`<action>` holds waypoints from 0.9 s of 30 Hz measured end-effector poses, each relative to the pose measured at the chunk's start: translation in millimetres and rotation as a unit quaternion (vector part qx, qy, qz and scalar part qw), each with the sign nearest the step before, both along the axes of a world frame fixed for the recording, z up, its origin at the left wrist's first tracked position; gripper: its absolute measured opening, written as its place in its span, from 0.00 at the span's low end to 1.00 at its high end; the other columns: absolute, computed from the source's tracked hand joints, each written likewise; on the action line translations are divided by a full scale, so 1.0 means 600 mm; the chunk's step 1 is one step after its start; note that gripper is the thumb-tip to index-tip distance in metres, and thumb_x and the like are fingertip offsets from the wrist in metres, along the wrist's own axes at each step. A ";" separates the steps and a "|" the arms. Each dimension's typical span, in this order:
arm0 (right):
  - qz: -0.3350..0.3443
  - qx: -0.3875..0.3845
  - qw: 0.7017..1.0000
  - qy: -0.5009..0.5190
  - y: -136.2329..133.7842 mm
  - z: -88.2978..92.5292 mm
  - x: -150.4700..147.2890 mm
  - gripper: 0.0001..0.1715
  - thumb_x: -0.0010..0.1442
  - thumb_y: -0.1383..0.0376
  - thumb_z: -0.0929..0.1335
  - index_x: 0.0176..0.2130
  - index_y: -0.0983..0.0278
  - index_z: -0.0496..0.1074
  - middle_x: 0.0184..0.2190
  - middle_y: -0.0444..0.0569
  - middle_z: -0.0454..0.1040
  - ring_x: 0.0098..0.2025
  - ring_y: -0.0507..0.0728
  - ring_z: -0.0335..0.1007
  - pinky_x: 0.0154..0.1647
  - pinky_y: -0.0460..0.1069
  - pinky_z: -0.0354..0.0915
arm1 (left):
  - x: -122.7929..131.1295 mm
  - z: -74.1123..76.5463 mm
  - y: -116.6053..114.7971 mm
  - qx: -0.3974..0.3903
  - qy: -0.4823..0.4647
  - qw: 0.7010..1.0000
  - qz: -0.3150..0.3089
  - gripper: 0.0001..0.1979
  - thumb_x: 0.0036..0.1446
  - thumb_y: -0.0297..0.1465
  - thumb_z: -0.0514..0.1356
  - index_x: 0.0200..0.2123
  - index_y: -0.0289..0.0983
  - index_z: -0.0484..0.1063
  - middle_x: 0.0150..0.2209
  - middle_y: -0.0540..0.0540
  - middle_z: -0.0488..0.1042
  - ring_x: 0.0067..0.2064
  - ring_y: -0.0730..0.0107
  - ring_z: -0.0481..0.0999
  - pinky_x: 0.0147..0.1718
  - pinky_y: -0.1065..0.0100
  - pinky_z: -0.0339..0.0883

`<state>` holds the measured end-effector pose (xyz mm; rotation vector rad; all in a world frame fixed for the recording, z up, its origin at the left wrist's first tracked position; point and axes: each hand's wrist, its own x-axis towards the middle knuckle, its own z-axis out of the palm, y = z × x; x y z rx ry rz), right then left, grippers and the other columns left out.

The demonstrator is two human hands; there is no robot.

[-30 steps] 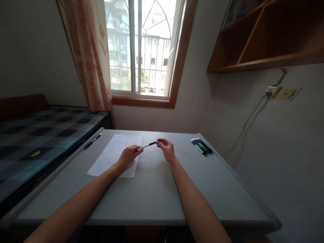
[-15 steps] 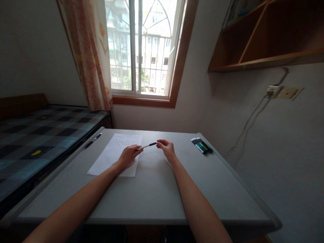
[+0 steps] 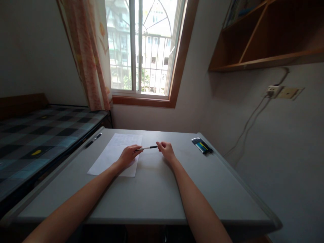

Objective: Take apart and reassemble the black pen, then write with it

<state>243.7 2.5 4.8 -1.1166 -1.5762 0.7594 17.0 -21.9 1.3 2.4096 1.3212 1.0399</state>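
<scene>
Two bare forearms are stretched from the near edge of a grey table (image 3: 152, 195) toward its middle. A slim pen (image 3: 147, 147), white along the barrel and dark at the right end, is held level between the two hands just above the tabletop, about midway between the left and right edges and somewhat nearer the far edge. The left hand (image 3: 129, 154) is closed around the pen's left end, its heel set on the near right corner of a white sheet of paper (image 3: 111, 155). The right hand (image 3: 165, 150) is pinched shut on the pen's dark right end, fingers curled in, with its wrist resting on the bare table.

The sheet is laid flat left of centre, slanting away toward the far edge, with faint print seen at its far end. A second, dark pen (image 3: 93, 140) is seen lying along the left edge of the table, well apart from the hands. Near the far right corner, a flat pack of pens (image 3: 201, 146) with a yellow and blue stripe is set at an angle.

Beyond the left edge, a bed (image 3: 37, 135) with a checked cover is seen. Behind the far edge, a barred window (image 3: 141, 50) with a patterned curtain (image 3: 87, 54) is shown, and a wooden shelf (image 3: 265, 37) is fixed to the right-hand wall above a wall socket (image 3: 273, 91).
</scene>
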 end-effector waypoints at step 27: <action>0.030 -0.007 0.994 0.100 -0.002 0.013 -0.009 0.19 0.47 0.54 0.68 0.32 0.67 0.71 0.26 0.50 0.73 0.25 0.52 0.67 0.24 0.46 0.63 | -0.001 -0.001 0.005 -0.002 -0.014 0.999 0.049 0.15 0.56 0.40 0.53 0.35 0.39 0.75 0.31 0.49 0.74 0.28 0.73 0.68 0.30 0.72 0.59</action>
